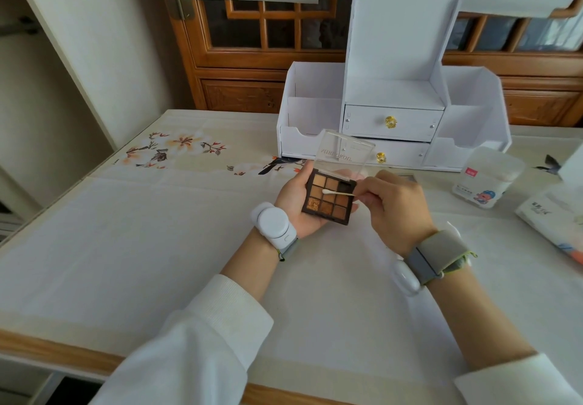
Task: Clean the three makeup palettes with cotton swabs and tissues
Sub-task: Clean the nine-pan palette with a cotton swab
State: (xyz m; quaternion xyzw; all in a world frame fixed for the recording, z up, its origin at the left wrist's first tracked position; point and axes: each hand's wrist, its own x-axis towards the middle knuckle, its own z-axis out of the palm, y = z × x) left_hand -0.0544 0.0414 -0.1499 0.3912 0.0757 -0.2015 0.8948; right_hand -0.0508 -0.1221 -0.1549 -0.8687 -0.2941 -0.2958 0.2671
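Note:
My left hand (pixel 295 201) holds a small brown eyeshadow palette (pixel 328 204) above the table, its clear lid (pixel 344 155) standing open and upright. The palette has several square pans in tan, brown and gold shades. My right hand (pixel 394 202) pinches a cotton swab (pixel 337 193) by its stick. The swab's white tip rests on the middle of the pans. No other palette is in view.
A white desk organiser (pixel 394 114) with two gold-knobbed drawers stands behind the palette. A clear tub of cotton swabs (pixel 487 177) sits to the right, and a tissue pack (pixel 552 215) lies at the right edge. A floral cloth (pixel 142 215) covers the table.

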